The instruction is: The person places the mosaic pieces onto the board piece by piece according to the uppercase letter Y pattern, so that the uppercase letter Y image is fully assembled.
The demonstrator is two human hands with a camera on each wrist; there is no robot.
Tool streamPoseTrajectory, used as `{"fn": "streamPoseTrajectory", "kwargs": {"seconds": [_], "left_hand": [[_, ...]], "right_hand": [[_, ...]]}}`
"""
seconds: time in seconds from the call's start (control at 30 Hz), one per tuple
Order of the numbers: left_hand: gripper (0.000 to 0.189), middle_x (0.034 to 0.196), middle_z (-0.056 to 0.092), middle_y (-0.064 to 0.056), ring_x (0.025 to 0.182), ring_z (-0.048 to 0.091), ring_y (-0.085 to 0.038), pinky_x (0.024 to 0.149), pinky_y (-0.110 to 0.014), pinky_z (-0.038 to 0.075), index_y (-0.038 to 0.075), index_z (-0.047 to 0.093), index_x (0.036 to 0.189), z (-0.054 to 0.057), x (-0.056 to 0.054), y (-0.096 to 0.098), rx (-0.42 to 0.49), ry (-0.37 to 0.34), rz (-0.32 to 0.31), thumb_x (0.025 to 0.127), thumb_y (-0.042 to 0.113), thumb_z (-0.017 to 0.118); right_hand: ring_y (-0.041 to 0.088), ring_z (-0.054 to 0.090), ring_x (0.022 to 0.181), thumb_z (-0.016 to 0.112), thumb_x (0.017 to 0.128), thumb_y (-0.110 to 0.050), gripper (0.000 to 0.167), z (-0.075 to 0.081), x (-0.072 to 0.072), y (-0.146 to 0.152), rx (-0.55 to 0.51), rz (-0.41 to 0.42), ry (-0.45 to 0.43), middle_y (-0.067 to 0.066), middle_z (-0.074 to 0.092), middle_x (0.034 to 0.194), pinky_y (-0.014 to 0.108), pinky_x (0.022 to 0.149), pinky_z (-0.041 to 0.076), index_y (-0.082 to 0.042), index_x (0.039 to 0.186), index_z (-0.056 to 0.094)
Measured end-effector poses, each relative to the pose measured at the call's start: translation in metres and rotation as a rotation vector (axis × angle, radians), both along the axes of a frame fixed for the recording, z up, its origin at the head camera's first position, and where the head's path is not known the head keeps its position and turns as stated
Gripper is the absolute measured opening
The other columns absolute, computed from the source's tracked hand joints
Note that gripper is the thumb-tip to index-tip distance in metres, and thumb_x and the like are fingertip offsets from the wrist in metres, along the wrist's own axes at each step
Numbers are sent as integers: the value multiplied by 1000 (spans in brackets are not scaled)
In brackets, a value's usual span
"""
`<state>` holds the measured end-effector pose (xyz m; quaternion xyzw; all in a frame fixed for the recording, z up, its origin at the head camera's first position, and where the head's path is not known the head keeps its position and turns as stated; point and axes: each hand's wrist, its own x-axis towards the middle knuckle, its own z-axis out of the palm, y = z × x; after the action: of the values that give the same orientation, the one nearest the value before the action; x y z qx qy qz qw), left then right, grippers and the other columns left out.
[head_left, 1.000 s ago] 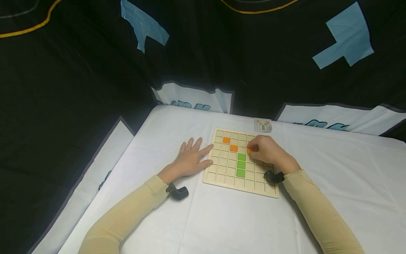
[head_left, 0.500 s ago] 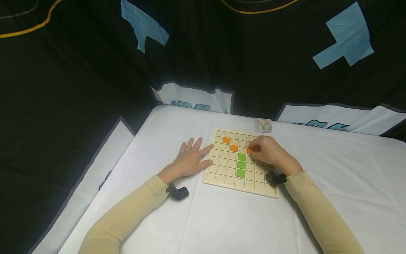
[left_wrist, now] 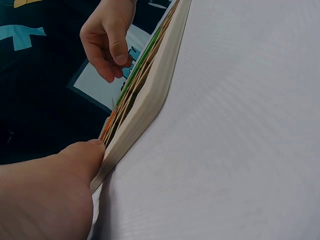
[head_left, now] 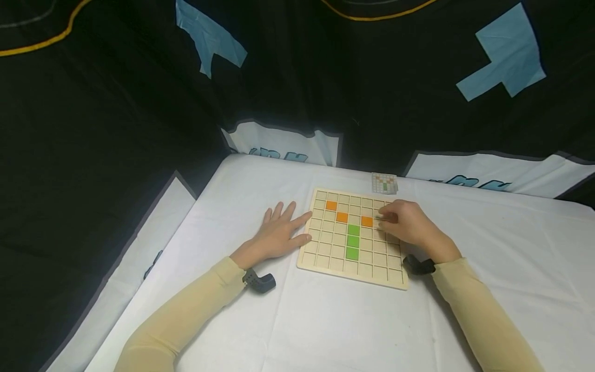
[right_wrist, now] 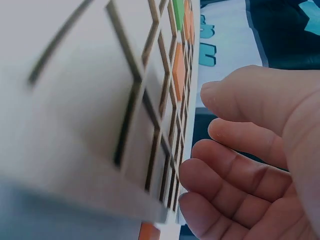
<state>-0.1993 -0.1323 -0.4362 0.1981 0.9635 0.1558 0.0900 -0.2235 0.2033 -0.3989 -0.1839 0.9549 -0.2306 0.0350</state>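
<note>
A wooden grid board [head_left: 332, 264] lies on the white cloth. Orange tiles [head_left: 367, 221] and a column of green tiles [head_left: 353, 241] sit in some of its squares. My left hand [head_left: 276, 236] rests flat with fingers spread, its thumb and index finger touching the board's left edge. Over the board's right side hovers my right hand [head_left: 409, 223], just right of one orange tile. In the right wrist view its fingertips [right_wrist: 197, 175] are loosely bent, apart from the thumb, with nothing between them. A further orange piece [right_wrist: 149, 231] shows beyond the board's edge in that view.
A small card [head_left: 384, 183] printed with a similar coloured grid lies behind the board. The white cloth [head_left: 325, 325] covers the table. Black curtains [head_left: 297, 82] with blue and white shapes stand behind and to the left.
My right hand has let go of the orange tile and moved right, leaving the tile lying in its square. The left hand has stayed still.
</note>
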Motion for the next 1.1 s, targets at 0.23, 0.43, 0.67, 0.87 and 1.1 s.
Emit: {"fn": "streamPoseTrajectory", "kwargs": {"seconds": [0.23,0.43,0.67,0.87,1.1], "left_hand": [[67,171,10,-22,157,0,-51,125,-69,2,30,29,162,-1,0,-1,5,0,-5,103,57,45],[67,171,10,-22,157,0,-51,125,-69,2,30,29,162,-1,0,0,5,-1,-5,103,58,45],[67,171,10,-22,157,0,-51,125,-68,1,29,30,162,1,1,0,14,-6,-4,103,57,45],[67,171,9,-22,157,-1,-51,125,-68,1,29,29,162,1,1,0,12,-11,-3,103,56,45],[68,171,8,-22,157,-2,-50,125,-68,0,29,29,162,2,1,0,12,-14,-1,103,57,45]], "right_hand": [[22,58,80,72,87,-9,35,-2,5,15,-5,2,37,19,72,100,35,73,51,8,117,72],[20,55,78,73,87,-9,35,0,8,29,-14,-35,32,15,68,93,29,67,45,7,117,71],[24,58,81,75,89,-14,37,2,8,45,-5,-99,4,21,70,103,29,66,48,7,119,70],[27,57,85,73,89,-17,42,1,7,54,22,-158,-35,23,69,108,29,67,49,8,123,68],[29,59,85,71,89,-14,40,1,7,63,29,-157,-36,25,69,106,30,67,50,10,121,67]]}}
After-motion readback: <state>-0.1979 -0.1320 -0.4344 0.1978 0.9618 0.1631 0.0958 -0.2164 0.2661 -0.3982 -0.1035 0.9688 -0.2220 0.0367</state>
